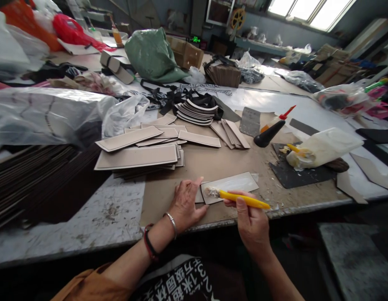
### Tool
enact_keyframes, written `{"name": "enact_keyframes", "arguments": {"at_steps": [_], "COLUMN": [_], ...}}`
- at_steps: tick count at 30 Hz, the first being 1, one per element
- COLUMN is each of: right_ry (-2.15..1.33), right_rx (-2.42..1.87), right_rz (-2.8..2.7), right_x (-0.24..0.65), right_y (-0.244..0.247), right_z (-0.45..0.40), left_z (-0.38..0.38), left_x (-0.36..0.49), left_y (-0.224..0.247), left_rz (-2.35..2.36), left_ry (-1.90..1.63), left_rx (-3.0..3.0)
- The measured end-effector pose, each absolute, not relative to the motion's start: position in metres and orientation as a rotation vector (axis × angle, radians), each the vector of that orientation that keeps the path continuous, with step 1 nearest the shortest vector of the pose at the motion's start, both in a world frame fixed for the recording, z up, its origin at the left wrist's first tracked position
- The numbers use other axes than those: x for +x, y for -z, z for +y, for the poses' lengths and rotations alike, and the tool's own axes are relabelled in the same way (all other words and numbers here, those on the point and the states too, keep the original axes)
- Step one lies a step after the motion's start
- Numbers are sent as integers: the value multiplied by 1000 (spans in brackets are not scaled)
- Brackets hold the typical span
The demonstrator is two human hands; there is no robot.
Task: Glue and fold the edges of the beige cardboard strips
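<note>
A yellow-handled brush (248, 200) is in my right hand (252, 225), pinched between thumb and fingers. Its whitish bristles rest on the left part of a pale rectangular piece (234, 184), whose surface looks wet and white. My left hand (187, 202) lies at the left end of that piece, fingers spread, thumb and fingertips at its edge. Part of another flat piece shows beneath, between my left hand and the brushed piece. Brown paper (162, 200) covers the table under them.
Stacked beige panels (137, 157) lie ahead to the left, beside dark strips (34, 179). To the right are a tilted white glue container (332, 146) on a dark mat (300, 177), a black cone (269, 133) and a red-tipped bottle (275, 121). The table's front edge (294, 213) runs close by.
</note>
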State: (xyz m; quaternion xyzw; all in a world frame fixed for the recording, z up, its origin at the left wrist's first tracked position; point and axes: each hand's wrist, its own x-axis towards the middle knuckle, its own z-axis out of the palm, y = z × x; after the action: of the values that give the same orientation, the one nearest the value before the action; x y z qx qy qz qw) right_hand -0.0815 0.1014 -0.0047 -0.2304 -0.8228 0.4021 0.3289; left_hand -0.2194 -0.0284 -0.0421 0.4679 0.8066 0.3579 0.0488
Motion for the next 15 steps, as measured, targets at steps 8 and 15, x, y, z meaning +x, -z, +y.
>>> {"name": "enact_keyframes", "arguments": {"at_steps": [8, 15], "right_ry": [-1024, -882], "right_rx": [-752, -789], "right_rz": [-2028, -2043], "right_x": [-65, -57], "right_y": [-2, 12], "right_z": [101, 126], "left_z": [-34, -35], "left_x": [-219, -221], "left_y": [46, 47], "left_rz": [2517, 2532], "left_ry": [-1081, -1105], "left_rx": [1461, 1518]}}
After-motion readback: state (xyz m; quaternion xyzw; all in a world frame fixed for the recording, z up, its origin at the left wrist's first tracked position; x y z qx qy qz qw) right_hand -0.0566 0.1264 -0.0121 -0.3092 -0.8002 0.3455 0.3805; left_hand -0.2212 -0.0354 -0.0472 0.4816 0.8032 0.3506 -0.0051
